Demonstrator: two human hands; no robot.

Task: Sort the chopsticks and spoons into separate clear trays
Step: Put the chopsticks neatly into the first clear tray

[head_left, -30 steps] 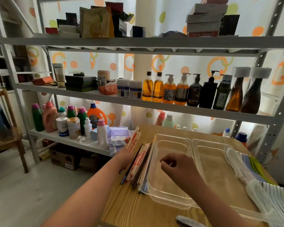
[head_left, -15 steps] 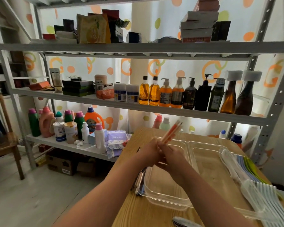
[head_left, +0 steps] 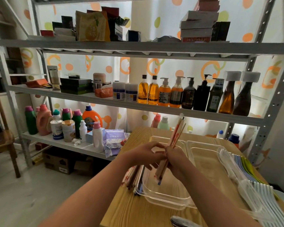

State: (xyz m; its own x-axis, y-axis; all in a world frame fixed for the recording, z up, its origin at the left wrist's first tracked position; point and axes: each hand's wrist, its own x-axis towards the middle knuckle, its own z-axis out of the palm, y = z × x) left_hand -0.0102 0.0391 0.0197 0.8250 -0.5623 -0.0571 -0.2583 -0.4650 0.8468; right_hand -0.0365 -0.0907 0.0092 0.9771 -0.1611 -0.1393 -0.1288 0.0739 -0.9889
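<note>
Two clear trays sit side by side on the wooden table [head_left: 138,213]: the left tray [head_left: 167,197] and the right tray [head_left: 203,148]. Above the left tray, my right hand [head_left: 174,157] grips a bundle of wrapped chopsticks [head_left: 177,131] that stands nearly upright, its top leaning right. My left hand [head_left: 147,154] holds the same bundle from the left. More wrapped chopsticks [head_left: 133,177] lie on the table beside the left tray's left edge. Plastic spoons [head_left: 246,177], white, blue and green, lie in a row right of the right tray.
A metal spoon [head_left: 180,222] shows at the table's near edge. Behind the table stands a grey metal shelf rack [head_left: 138,105] with bottles, jars and boxes. A wooden stool [head_left: 2,138] is at far left, cardboard boxes [head_left: 59,161] on the floor.
My left hand lifted a bundle of chopsticks from the pile beside the tray. Both hands came together on it over the left tray, and the bundle has risen to a steeper angle.
</note>
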